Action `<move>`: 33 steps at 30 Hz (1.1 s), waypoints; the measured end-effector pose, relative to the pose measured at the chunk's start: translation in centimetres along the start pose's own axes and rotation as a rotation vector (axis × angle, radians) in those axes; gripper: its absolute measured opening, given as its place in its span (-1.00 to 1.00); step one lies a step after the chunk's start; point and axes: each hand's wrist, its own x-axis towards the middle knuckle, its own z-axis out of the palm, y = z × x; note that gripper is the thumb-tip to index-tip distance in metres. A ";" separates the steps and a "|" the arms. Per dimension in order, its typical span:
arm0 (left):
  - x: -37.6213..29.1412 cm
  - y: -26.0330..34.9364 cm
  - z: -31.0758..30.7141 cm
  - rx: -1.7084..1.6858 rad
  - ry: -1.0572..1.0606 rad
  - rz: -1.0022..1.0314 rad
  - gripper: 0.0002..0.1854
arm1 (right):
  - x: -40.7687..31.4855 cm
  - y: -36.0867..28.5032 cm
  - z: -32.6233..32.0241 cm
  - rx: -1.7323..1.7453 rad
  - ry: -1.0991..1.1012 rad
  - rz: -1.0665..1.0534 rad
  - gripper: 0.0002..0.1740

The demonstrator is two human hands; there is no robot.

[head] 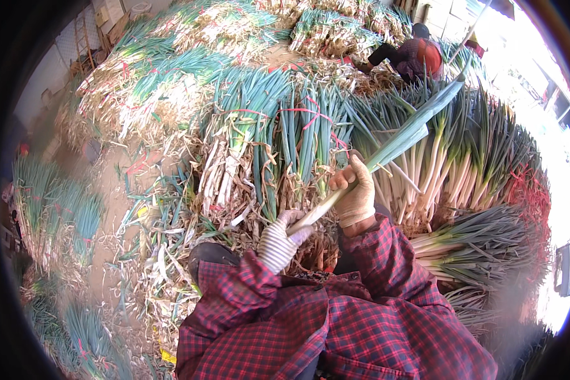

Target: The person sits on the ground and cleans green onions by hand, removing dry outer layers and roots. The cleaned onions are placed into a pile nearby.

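Note:
Both my hands hold one long green onion, slanting from lower left to upper right. My left hand, in a striped knit glove, grips the white lower end. My right hand, in a cream glove with the fingertips showing, closes around the upper stalk where white turns green. Its broad green leaves reach up past the heap at right. Directly beyond my hands stand uncleaned bundles with dry brown husks, tied with red string. Fingers and sleeves hide part of the stalk.
Peeled green onions stand upright at right, and more lie flat below them. Red strings hang at the far right. Husk litter covers the floor at left. Tied bundles fill the back, where another person crouches.

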 end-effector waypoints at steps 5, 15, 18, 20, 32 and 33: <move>-0.6 -1.1 1.5 0.010 0.131 0.147 -0.70 | -1.5 -0.9 0.3 -0.021 0.067 -0.018 -0.69; -0.9 -2.7 1.2 0.300 0.210 0.161 -0.81 | -4.5 0.4 1.9 -0.186 0.086 -0.045 -0.60; -1.3 -1.2 0.4 0.158 0.109 0.214 -0.77 | -4.4 -0.3 2.2 -0.167 0.065 -0.082 -0.66; -1.5 -0.2 -0.1 0.373 0.081 0.275 -0.75 | -4.3 -0.4 2.3 -0.142 0.069 -0.114 -0.71; -2.2 -0.4 -0.1 0.439 0.101 0.215 -0.81 | -6.0 0.1 2.7 -0.199 0.007 -0.028 -0.61; -2.3 -0.4 -0.3 0.411 0.116 0.197 -0.81 | -6.0 0.1 2.8 -0.200 0.003 -0.055 -0.60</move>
